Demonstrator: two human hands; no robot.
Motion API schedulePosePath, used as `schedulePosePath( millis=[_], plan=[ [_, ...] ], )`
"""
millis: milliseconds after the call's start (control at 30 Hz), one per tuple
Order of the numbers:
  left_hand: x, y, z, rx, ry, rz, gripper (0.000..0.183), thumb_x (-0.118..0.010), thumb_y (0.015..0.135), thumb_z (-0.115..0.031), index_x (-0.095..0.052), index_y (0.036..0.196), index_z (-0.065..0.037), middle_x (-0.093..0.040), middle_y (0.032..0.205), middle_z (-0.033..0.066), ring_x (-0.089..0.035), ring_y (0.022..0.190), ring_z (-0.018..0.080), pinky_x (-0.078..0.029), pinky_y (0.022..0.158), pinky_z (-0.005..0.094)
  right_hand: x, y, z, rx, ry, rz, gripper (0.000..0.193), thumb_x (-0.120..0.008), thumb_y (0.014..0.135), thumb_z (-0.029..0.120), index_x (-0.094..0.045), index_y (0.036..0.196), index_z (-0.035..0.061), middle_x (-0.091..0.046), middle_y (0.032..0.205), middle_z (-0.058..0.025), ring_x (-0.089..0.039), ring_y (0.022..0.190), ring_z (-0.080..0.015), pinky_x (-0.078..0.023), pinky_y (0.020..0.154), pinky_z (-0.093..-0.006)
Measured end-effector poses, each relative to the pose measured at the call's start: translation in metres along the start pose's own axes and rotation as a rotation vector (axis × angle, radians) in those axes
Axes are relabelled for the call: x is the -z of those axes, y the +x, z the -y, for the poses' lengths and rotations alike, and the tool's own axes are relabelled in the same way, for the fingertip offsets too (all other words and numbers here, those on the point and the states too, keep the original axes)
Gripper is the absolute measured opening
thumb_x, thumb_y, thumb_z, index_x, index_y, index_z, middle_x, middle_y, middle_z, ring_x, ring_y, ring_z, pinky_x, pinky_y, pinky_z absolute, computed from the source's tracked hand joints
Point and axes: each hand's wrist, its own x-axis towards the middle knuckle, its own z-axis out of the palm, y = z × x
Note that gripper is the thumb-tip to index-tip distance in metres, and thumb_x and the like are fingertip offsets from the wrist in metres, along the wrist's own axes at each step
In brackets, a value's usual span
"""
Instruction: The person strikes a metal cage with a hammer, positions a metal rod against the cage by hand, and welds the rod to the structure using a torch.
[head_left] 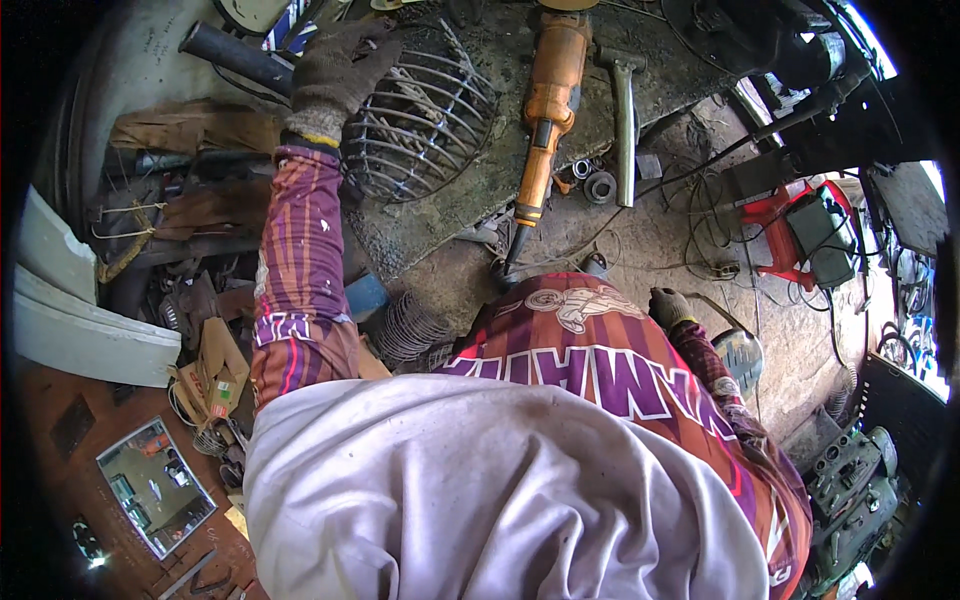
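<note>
My left hand (pixel 342 78), in a dark work glove with a yellow cuff, reaches to the left rim of a round grille of bent metal rods (pixel 415 140). Its fingers are bent at the far side, and what lies under them is hidden. A dark pipe (pixel 235 58) runs up to this hand from the left. At my right side, my right hand (pixel 670 306), also gloved, is closed on a thin band that leads to a curved greenish face shield (pixel 740 360). An orange angle grinder (pixel 550 100) lies on the metal worktop, with a hammer (pixel 625 125) beside it.
Metal rings (pixel 599 188) lie near the hammer's handle. A wire coil (pixel 412 328) stands below the worktop (pixel 420 235). Loose cables (pixel 705 200) trail toward a red plastic stool (pixel 775 235) bearing a grey box (pixel 823 240). Scrap and cardboard (pixel 213 375) crowd the left side.
</note>
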Motion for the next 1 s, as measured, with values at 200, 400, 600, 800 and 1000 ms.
schedulePosePath(
  millis=[200,400,600,800,1000],
  plan=[
    [0.023,-0.052,-0.04,0.102,-0.028,-0.097,0.044,-0.073,0.088,-0.032,-0.065,0.121,-0.003,-0.065,0.121,0.0155,-0.061,0.114,0.0303,-0.046,0.099,0.0402,-0.001,-0.007,0.037,0.013,0.134,-0.318,0.026,-0.059,0.098,0.029,-0.062,0.096,0.0037,-0.062,0.076,-0.0049,-0.059,0.062,-0.0196,-0.05,0.059,-0.0333],
    [0.032,-0.163,-0.055,0.902,-0.358,-0.239,0.062,-0.069,0.092,-0.042,-0.055,0.135,0.0,-0.061,0.127,0.0129,-0.056,0.116,0.0253,-0.045,0.096,0.0384,-0.006,-0.089,0.187,0.761,0.375,-0.66,0.025,-0.054,0.103,0.019,-0.063,0.118,0.0006,-0.062,0.088,-0.0021,-0.055,0.075,-0.0104,-0.046,0.067,-0.0249],
    [0.024,-0.179,-0.072,1.246,-0.84,-0.138,0.034,-0.063,0.095,-0.039,-0.063,0.106,-0.007,-0.056,0.078,0.0002,-0.053,0.066,0.0103,-0.041,0.058,0.0289,-0.065,-0.144,0.391,1.123,0.141,-0.265,0.032,-0.058,0.1,0.02,-0.061,0.124,-0.0006,-0.067,0.113,-0.0096,-0.064,0.098,-0.0156,-0.05,0.088,-0.0277],
    [0.011,-0.181,-0.061,1.211,-1.272,-0.227,0.02,-0.061,0.095,-0.032,-0.06,0.093,-0.012,-0.051,0.07,-0.0025,-0.046,0.058,0.0075,-0.032,0.048,0.0244,-0.155,-0.087,0.501,1.26,-0.489,-0.273,0.05,-0.057,0.095,0.045,-0.061,0.126,0.0061,-0.066,0.12,-0.0211,-0.063,0.112,-0.0375,-0.05,0.095,-0.0427],
    [-0.015,-0.201,-0.044,0.909,-0.668,-0.135,0.066,-0.06,0.093,-0.053,-0.053,0.132,0.0,-0.062,0.12,0.0115,-0.062,0.097,0.0281,-0.048,0.089,0.0363,-0.2,-0.082,0.535,1.009,-0.895,-0.303,0.055,-0.051,0.092,0.054,-0.067,0.118,0.0083,-0.069,0.11,-0.0227,-0.064,0.107,-0.0405,-0.05,0.094,-0.0482]
  ],
)
